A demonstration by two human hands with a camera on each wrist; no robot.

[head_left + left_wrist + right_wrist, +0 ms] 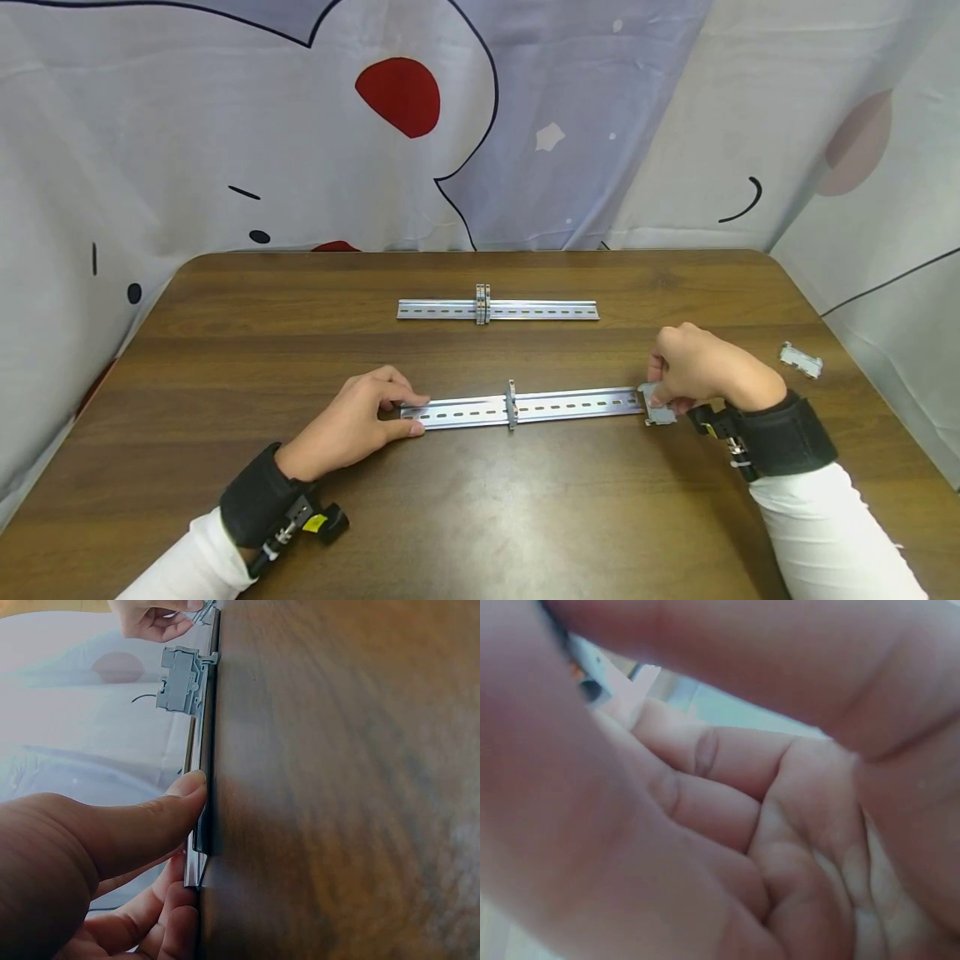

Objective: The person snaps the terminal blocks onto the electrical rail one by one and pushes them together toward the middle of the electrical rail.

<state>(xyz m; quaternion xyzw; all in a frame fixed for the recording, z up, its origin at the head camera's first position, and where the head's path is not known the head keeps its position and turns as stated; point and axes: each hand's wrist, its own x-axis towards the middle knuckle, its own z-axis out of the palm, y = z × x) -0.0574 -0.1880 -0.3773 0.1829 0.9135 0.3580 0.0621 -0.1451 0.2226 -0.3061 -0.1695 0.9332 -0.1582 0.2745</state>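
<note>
A slotted metal DIN rail [570, 406] lies on the table in front of me. My left hand [360, 417] grips its left end, thumb along the near edge and fingers at the far side. One grey terminal block [178, 679] stands upright across the rail near its middle. At the right end, my right hand [701, 367] pinches another grey terminal block [660, 406], its flat side facing up and its edge right at the rail's end. In the right wrist view the curled fingers [727, 761] hide most of that block.
Farther back on the wooden table [300, 358] lies a second DIN rail [543, 310] carrying several thin terminal blocks [483, 304]. A loose terminal block [801, 360] lies near the right edge. A printed cloth [300, 125] hangs behind the table.
</note>
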